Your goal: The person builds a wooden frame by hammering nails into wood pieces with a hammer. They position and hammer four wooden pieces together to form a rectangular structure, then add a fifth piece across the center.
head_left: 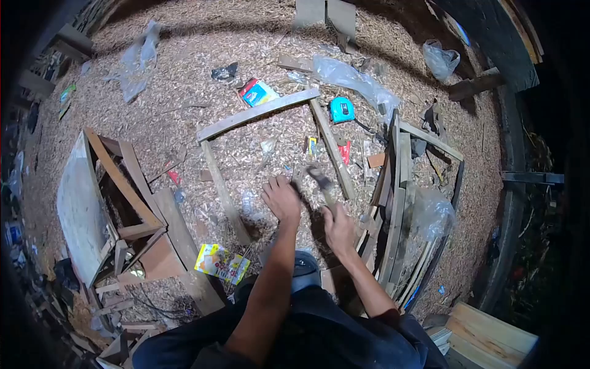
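My left hand point(283, 198) rests palm down on the wood shavings, fingers together, inside a three-sided frame of wooden slats. My right hand point(338, 229) is closed around the handle of a hammer point(322, 179), whose head points up and away, blurred. The curved top slat point(258, 113) lies above both hands. The left slat point(224, 194) runs down beside my left hand. Just right of the hammer runs the right slat point(332, 149).
A blue tape measure point(342, 110) lies beyond the frame. A stack of slats point(396, 203) and a plastic bag point(433, 212) sit to the right. An open wooden box point(117, 203) stands at left, a yellow packet point(221, 263) near my knee.
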Available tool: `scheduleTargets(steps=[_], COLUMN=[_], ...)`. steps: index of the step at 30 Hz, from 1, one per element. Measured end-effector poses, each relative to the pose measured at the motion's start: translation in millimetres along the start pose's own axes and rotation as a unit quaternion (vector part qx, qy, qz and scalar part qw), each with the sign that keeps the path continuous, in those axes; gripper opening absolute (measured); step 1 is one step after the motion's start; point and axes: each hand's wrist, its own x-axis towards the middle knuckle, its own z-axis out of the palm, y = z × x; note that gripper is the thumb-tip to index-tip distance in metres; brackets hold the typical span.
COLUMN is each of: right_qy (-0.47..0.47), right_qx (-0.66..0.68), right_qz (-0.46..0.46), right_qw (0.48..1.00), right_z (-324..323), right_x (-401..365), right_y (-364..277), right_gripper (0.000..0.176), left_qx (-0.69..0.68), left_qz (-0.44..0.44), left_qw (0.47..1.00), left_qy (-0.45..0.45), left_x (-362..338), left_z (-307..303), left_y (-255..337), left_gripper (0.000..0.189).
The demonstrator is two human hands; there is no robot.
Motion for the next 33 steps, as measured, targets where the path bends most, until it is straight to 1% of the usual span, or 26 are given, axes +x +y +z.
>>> scheduleTargets(steps=[2,3,5,6,7,9,10,11,12,13,14,15,17,18,19,21,22,23,24,26,27,28,29,31,32,33], right_qy=[-0.067,-0.059,-0.081,-0.063,-0.063,0.018,0.026,0.026,-0.014,-0.051,-0.063,-0.062,-0.055,-0.023,-0.025,0.074,-0.016,-0.064,-0.072,-0.092,-0.049,-0.004,-0.005,0.044,-0.066,-0.058], right_qx=[-0.161,-0.172,-0.201,-0.164,-0.165,-0.021,-0.023,-0.022,-0.090,-0.158,-0.161,-0.161,-0.103,-0.065,-0.064,0.016,-0.051,-0.164,-0.153,-0.142,-0.088,-0.035,-0.035,0.044,-0.117,-0.116], right_qz=[-0.003,-0.007,0.016,-0.001,0.001,-0.052,-0.043,-0.043,-0.027,-0.013,-0.008,-0.014,-0.001,-0.014,-0.014,-0.051,-0.012,0.014,0.022,0.030,0.002,-0.032,-0.033,-0.032,-0.003,-0.008], right_qw=[0.985,0.983,0.976,0.984,0.984,0.998,0.998,0.998,0.995,0.986,0.985,0.985,0.993,0.998,0.998,0.996,0.999,0.984,0.985,0.985,0.995,0.999,0.999,0.998,0.991,0.991], right_z=[12,-4,-25,-29,-32,-30,-24,-11,5,9,7,0,-23,-27,-24,-15,4,10,4,-11,-25,-32,-24,5,16,10], right_x=[6,14,20,17,14,5,2,0,3,10,11,16,11,8,5,-2,2,6,8,6,1,3,1,-2,7,11], right_y=[21,16,-8,-10,-15,-25,-27,-15,5,8,15,6,-23,-31,-32,-32,2,9,9,-8,-29,-39,-33,1,20,17], right_gripper=[0.032,0.032,0.031,0.030,0.030,0.031,0.031,0.031,0.031,0.032,0.031,0.031,0.029,0.027,0.027,0.026,0.025,0.025,0.027,0.028,0.029,0.029,0.029,0.033,0.032,0.032], left_qx=[-0.029,-0.042,-0.066,-0.064,-0.062,-0.058,-0.050,-0.043,-0.047,-0.041,-0.034,-0.036,-0.018,-0.017,-0.016,-0.029,-0.030,-0.038,-0.045,-0.044,-0.041,-0.072,-0.071,-0.035,-0.037,-0.043], left_qz=[-0.004,-0.003,0.001,0.003,0.006,0.007,0.006,0.005,0.008,0.009,0.009,0.007,-0.008,0.005,0.004,0.017,0.017,0.011,0.004,-0.001,0.003,0.019,0.018,0.000,0.003,0.000], left_qw=[1.000,0.999,0.997,0.997,0.997,0.997,0.998,0.999,0.999,0.999,0.998,0.998,0.999,0.999,0.999,0.999,0.999,0.999,0.999,0.999,0.999,0.997,0.997,0.999,0.999,0.999], left_qy=[0.000,0.002,0.036,0.032,0.036,0.042,0.025,0.007,0.011,0.032,0.051,0.056,0.032,0.028,0.027,0.035,0.033,0.020,0.005,0.016,0.023,0.025,0.025,-0.015,-0.013,-0.003], left_x=[2,5,9,6,5,5,5,5,4,2,2,7,4,4,5,4,0,2,4,8,4,3,3,5,3,2], left_z=[-6,-2,4,3,3,4,4,3,3,2,4,3,-1,1,3,6,3,0,-2,1,2,-4,-5,-3,-4,-5], left_y=[4,15,12,11,10,7,4,3,3,2,2,6,7,3,1,-2,-4,-1,2,5,2,1,0,2,3,4], left_gripper=[0.019,0.019,0.012,0.012,0.012,0.013,0.014,0.016,0.016,0.016,0.017,0.017,0.017,0.016,0.016,0.015,0.015,0.013,0.012,0.014,0.015,0.021,0.021,0.026,0.026,0.027])
